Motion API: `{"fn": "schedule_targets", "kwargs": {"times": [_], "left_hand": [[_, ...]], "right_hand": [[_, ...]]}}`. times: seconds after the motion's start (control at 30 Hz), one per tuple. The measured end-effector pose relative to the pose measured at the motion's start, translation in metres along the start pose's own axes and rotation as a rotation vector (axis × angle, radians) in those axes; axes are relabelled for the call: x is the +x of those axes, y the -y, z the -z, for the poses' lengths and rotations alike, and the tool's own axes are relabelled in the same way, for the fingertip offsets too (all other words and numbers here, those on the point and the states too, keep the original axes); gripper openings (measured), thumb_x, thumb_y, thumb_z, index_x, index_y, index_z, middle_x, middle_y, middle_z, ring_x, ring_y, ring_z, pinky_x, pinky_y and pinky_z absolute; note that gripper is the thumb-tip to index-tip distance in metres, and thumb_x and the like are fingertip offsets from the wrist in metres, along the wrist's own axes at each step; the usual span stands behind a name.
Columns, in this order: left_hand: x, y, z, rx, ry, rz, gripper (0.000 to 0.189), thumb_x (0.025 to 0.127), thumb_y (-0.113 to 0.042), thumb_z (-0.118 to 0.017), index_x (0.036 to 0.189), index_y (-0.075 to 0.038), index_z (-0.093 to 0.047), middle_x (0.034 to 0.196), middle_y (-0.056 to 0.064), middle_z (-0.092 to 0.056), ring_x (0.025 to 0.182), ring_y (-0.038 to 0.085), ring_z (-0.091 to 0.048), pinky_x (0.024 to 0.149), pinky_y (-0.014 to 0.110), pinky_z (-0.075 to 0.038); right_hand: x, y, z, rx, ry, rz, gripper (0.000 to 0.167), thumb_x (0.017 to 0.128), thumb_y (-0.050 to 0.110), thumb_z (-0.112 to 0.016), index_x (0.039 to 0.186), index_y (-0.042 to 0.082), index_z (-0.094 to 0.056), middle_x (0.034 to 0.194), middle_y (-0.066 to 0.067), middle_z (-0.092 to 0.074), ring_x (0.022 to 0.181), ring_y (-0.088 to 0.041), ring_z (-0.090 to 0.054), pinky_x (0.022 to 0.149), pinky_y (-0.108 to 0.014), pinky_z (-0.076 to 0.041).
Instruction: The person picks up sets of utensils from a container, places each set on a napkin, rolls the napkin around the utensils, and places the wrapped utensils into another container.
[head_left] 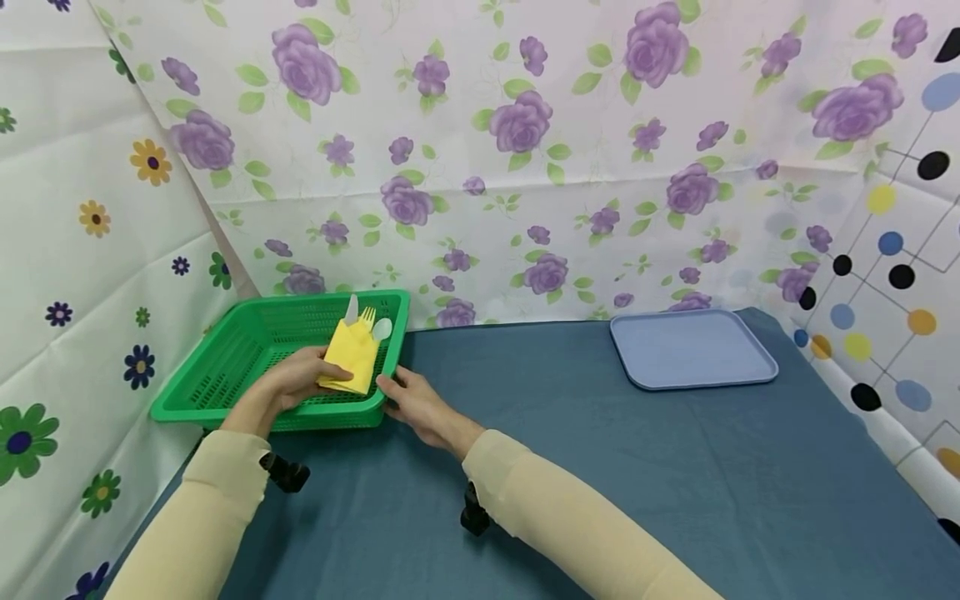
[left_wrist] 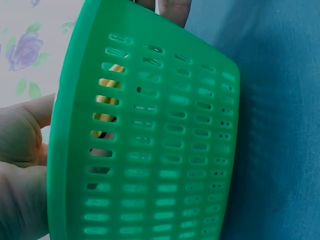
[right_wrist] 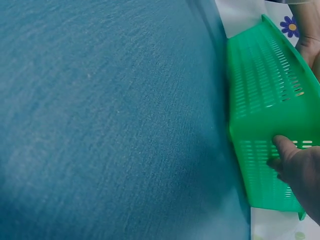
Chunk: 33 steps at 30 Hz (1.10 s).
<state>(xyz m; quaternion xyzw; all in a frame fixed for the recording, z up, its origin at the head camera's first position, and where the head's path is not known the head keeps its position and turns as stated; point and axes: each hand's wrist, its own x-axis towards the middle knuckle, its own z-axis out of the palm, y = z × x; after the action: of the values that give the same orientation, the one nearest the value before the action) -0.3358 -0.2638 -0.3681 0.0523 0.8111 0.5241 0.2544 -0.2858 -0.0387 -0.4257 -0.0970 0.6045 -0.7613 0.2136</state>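
Observation:
Over the right end of a green plastic basket [head_left: 255,408], my left hand [head_left: 300,375] holds a folded yellow napkin [head_left: 354,354], thumb across its front. A knife [head_left: 352,310], a fork [head_left: 367,317] and a spoon [head_left: 382,329] stick up out of the napkin's top. My right hand [head_left: 420,408] grips the basket's near right corner at the rim; in the right wrist view its fingers [right_wrist: 285,145] touch the slotted outer wall. Through the slots in the left wrist view, bits of the yellow napkin [left_wrist: 106,100] show. The left fingers behind the napkin are mostly hidden.
A light blue-grey tray [head_left: 693,350] lies at the back right of the table, which a blue cloth [head_left: 570,467] covers. Flower-patterned sheets [head_left: 480,167] hang behind and at the left, and a dotted one [head_left: 900,317] at the right. The basket stands near the left sheet.

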Motion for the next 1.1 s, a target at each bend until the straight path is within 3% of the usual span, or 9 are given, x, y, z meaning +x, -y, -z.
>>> {"fn": "schedule_targets", "kwargs": {"times": [0.43,0.67,1.1], "left_hand": [[0.014,0.001,-0.004,0.028,0.022,0.122,0.058,0.102,-0.007,-0.064,0.150,0.012,-0.036,0.120,0.017,-0.059,0.103,0.024,-0.066,0.091,0.041,-0.060],[0.020,0.000,-0.007,0.054,0.019,0.152,0.058,0.102,-0.006,-0.064,0.150,0.012,-0.037,0.116,0.017,-0.059,0.098,0.024,-0.065,0.085,0.037,-0.060],[0.029,0.003,-0.010,0.188,0.037,0.194,0.027,0.099,-0.007,-0.067,0.120,0.007,-0.056,0.097,0.010,-0.057,0.082,0.020,-0.057,0.073,0.033,-0.053]], "right_hand": [[0.000,-0.001,0.000,-0.008,0.003,0.010,0.056,0.113,0.029,-0.046,0.163,0.007,-0.033,0.161,-0.013,-0.040,0.150,-0.029,-0.040,0.118,-0.048,-0.040],[0.001,-0.001,0.000,-0.006,0.011,0.005,0.055,0.114,0.028,-0.045,0.164,0.008,-0.031,0.163,-0.013,-0.039,0.150,-0.029,-0.039,0.118,-0.048,-0.040],[0.002,0.000,-0.001,-0.019,0.011,0.009,0.056,0.114,0.029,-0.045,0.164,0.009,-0.032,0.163,-0.013,-0.038,0.150,-0.028,-0.039,0.118,-0.048,-0.040]]}}
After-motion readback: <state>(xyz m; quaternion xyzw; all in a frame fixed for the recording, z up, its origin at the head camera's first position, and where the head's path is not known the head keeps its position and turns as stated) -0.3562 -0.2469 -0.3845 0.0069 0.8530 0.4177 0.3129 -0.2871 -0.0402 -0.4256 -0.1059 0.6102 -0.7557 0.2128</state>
